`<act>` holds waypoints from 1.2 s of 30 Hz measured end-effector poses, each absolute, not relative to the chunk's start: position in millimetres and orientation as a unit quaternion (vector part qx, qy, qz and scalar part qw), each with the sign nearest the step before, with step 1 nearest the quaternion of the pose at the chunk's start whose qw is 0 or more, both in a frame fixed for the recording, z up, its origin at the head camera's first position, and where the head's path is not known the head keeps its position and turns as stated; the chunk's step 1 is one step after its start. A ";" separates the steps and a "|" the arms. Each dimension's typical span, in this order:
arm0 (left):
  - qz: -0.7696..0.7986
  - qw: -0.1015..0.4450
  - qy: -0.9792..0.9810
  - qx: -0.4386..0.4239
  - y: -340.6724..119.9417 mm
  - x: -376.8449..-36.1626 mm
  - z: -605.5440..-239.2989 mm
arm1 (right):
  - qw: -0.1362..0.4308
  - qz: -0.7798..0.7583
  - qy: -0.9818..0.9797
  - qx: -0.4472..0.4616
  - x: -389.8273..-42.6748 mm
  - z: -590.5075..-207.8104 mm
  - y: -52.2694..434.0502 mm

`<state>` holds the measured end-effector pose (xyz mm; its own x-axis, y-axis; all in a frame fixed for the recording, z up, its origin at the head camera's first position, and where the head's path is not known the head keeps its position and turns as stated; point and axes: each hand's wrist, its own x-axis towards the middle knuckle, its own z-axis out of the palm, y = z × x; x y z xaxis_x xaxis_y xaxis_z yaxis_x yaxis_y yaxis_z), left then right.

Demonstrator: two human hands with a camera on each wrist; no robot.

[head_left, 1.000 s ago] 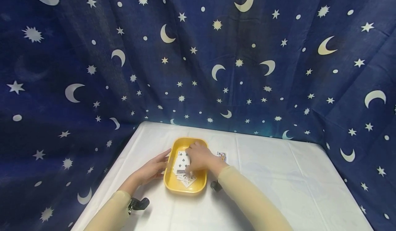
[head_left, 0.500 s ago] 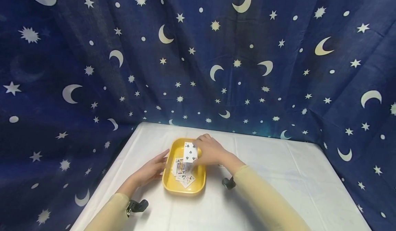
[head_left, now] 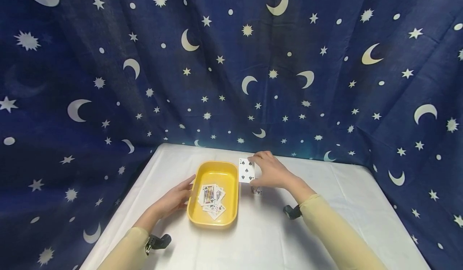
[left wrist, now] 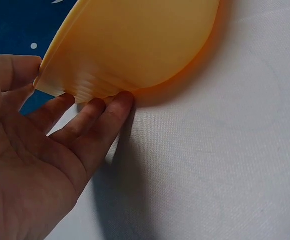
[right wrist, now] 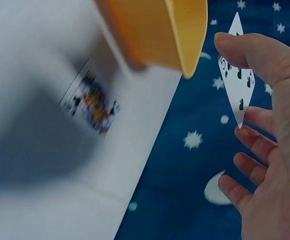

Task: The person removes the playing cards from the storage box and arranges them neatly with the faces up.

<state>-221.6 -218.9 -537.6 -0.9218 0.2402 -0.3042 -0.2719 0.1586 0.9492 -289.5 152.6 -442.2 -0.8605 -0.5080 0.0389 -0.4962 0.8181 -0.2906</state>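
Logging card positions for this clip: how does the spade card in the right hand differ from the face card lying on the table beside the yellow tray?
The white spade number card is pinched upright in the air by the right hand; the colourful face card lies flat on the white tablecloth, untouched. One shows black pips, the other a court figure. Both are face-up and outside the yellow plastic tray.

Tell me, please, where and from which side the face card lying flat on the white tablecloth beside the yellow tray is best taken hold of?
The face card lies flat on the white tablecloth, to the right of the yellow plastic tray. Probably best is to come from above and the right, away from the tray wall, press a fingertip on it, slide it a little, then pinch a lifted long edge.
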 end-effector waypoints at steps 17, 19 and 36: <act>0.648 0.196 0.736 -0.011 -220.7 -223.4 -541.0 | 0.046 -0.158 0.960 -0.228 -292.3 -467.4 221.2; 0.650 0.197 0.734 -0.011 -220.8 -223.7 -540.9 | 0.053 -0.151 0.962 -0.223 -292.4 -472.4 226.0; 0.648 0.205 0.733 0.012 -220.0 -221.3 -539.0 | 0.105 -0.138 0.967 -0.188 -293.4 -500.9 241.9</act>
